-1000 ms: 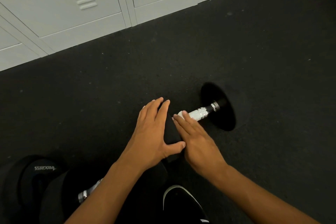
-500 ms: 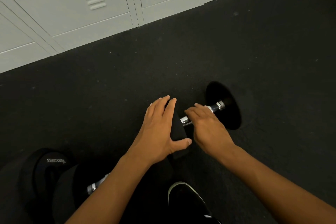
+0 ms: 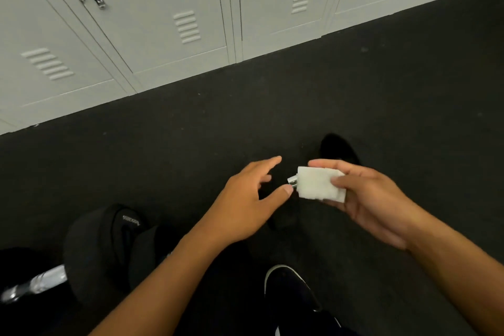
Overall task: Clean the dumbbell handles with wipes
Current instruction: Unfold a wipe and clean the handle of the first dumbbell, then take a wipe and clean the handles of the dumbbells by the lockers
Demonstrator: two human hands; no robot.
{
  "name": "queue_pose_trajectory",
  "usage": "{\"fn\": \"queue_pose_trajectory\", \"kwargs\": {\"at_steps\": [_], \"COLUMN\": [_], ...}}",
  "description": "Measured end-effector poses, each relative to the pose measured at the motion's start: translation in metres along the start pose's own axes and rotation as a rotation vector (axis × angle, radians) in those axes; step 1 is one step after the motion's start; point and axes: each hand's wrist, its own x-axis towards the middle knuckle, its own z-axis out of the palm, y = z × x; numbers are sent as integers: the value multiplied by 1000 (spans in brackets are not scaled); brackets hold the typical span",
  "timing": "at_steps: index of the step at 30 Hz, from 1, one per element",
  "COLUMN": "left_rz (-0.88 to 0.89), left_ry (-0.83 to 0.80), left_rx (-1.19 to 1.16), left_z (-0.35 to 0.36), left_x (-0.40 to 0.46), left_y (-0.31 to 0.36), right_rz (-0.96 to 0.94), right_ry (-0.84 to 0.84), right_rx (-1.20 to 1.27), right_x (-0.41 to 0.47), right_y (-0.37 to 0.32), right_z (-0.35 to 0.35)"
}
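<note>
A black dumbbell [image 3: 336, 148] lies on the dark floor, mostly hidden; only its far head and a short chrome bit of handle [image 3: 292, 180] show. My right hand [image 3: 365, 199] holds a folded white wipe [image 3: 317, 184] between thumb and fingers, palm turned up, over the handle. My left hand [image 3: 245, 199] hovers just left of the chrome end, fingers apart, holding nothing, with the near head dark beneath it. A second dumbbell [image 3: 109, 248] with black heads and a chrome handle [image 3: 35, 285] lies at the lower left.
Grey lockers [image 3: 169, 22] line the far side of the black rubber floor [image 3: 409, 90]. A black shoe with a white sole edge [image 3: 289, 289] is at the bottom centre, close to my arms.
My right hand has turned palm up and lifted off the handle, showing the wipe. My left hand has lifted from the near head and spread. The camera has tilted up.
</note>
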Motion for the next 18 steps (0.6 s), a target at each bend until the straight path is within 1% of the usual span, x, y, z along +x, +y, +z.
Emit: {"fn": "queue_pose_trajectory", "kwargs": {"at_steps": [3, 6, 9, 12, 15, 18], "left_rz": [-45, -17, 3, -21, -34, -64], "left_ry": [-9, -2, 58, 94, 131, 115], "left_rx": [-216, -357, -356, -374, -399, -443], "left_z": [-12, -22, -39, -62, -86, -96], "left_x": [-16, -37, -61, -84, -105, -127], "left_y": [25, 55, 70, 71, 61, 39], "right_rz": [-28, -78, -133, -197, -228, -219], "right_ry": [-83, -167, -223, -196, -195, -224], "right_rx": [189, 205, 111, -17, 28, 50], "right_x": [-30, -57, -76, -83, -81, -74], "right_y": [-27, -43, -49, -42, -32, -16], "right_z": [14, 36, 60, 77, 93, 108]}}
